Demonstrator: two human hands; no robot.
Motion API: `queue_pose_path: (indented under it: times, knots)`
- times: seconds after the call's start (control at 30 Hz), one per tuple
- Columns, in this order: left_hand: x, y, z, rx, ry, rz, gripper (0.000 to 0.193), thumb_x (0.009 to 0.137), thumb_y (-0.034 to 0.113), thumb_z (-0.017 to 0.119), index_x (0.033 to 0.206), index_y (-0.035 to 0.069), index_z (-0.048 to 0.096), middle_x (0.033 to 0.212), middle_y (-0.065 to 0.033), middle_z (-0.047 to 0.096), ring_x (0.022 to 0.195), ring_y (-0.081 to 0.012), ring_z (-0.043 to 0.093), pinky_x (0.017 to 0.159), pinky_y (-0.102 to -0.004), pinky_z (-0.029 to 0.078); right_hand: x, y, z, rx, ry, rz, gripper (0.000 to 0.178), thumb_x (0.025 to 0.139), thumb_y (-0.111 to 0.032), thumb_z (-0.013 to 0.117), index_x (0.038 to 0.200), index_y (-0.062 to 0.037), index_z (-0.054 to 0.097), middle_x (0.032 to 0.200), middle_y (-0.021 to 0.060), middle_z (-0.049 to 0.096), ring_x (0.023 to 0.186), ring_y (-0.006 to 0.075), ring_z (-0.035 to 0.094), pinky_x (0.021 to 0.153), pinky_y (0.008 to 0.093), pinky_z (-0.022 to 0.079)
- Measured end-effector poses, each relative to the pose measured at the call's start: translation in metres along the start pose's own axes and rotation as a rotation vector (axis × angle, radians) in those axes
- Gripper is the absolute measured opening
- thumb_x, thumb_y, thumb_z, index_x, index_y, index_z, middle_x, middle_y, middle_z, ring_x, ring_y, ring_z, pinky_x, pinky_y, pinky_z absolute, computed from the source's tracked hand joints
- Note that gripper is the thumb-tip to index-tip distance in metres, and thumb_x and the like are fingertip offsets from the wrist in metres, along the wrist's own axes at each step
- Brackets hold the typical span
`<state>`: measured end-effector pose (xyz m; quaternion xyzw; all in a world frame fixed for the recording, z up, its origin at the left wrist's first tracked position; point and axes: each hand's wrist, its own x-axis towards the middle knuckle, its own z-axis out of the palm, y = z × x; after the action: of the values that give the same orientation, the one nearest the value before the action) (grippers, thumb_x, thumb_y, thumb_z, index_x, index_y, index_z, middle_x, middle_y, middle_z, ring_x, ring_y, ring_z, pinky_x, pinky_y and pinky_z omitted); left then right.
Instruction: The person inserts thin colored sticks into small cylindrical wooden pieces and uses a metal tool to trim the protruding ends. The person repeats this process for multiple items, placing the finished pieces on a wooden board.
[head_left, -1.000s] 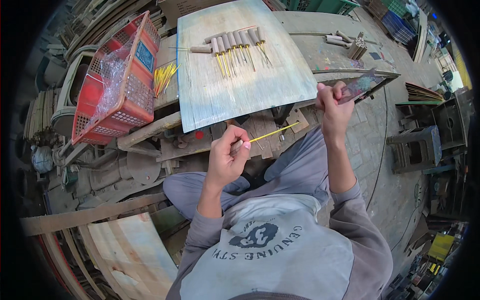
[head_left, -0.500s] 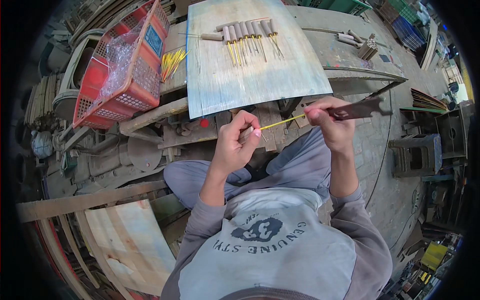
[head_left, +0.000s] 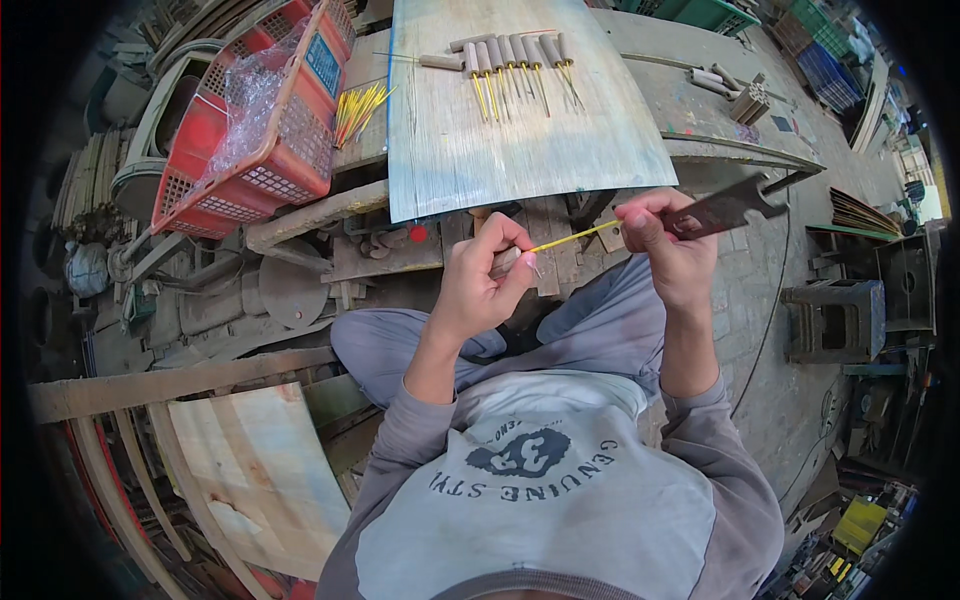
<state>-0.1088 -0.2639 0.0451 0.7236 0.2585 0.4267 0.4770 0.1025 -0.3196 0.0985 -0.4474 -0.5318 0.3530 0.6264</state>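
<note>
My left hand (head_left: 478, 278) is closed around a short grey-brown tube (head_left: 504, 263), partly hidden by the fingers. From its end a thin yellow strip (head_left: 575, 239) runs taut to my right hand (head_left: 664, 245), whose thumb and fingers pinch the far end. That same hand also grips a flat dark metal tool (head_left: 722, 208) with a notched end, pointing to the right. Beyond both hands, on a pale wooden board (head_left: 530, 150), several similar tubes (head_left: 521, 52) lie in a row with thin yellow stems toward me.
A red plastic crate (head_left: 290, 150) holding clear plastic wrap stands at the left. Beside it lies a bundle of yellow strips (head_left: 360, 112). More tubes (head_left: 750, 103) are stacked on the bench at the right. A dark stool (head_left: 836, 322) stands on the floor to the right.
The view has shifted slightly, so the bench and crate appear a little higher and farther right. Both hands keep their hold, and the metal tool's end has tilted upward.
</note>
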Motion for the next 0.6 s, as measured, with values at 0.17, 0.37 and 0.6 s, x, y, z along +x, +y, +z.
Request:
queue_pose_path:
  times: [0.17,0.37,0.6]
  knots:
    - [-0.003,-0.017,0.004,-0.087,0.069,-0.037,0.012,0.088,0.009,0.058,0.088,0.002,0.049,0.06,-0.0011,0.049,0.053,-0.0042,0.039,0.048,-0.0224,0.03,0.019,-0.002,-0.026,0.312,-0.072,0.375,0.057,0.097,-0.049,0.043,0.105,0.0056,0.056,0.061,-0.0075,0.023,0.05,0.0044,0.022,0.047,0.0225,0.021]
    - [-0.008,-0.023,-0.004,-0.086,-0.013,-0.137,0.008,0.092,0.008,0.051,0.092,0.002,0.046,0.071,-0.0042,0.057,0.066,-0.0055,0.049,0.06,-0.0196,0.039,0.001,0.01,-0.049,-0.099,-0.095,0.378,0.029,0.096,-0.023,0.055,0.111,0.0016,0.06,0.068,-0.0049,0.043,0.054,0.0033,0.034,0.049,0.0192,0.03]
    - [-0.007,-0.015,-0.007,-0.118,0.01,-0.131,0.01,0.092,0.01,0.052,0.091,0.002,0.046,0.069,-0.0032,0.055,0.062,-0.0052,0.046,0.057,-0.0203,0.037,-0.008,0.008,-0.04,0.465,0.067,0.048,0.021,0.096,-0.015,0.054,0.108,0.0018,0.056,0.071,-0.0023,0.048,0.054,0.0045,0.042,0.049,0.019,0.034]
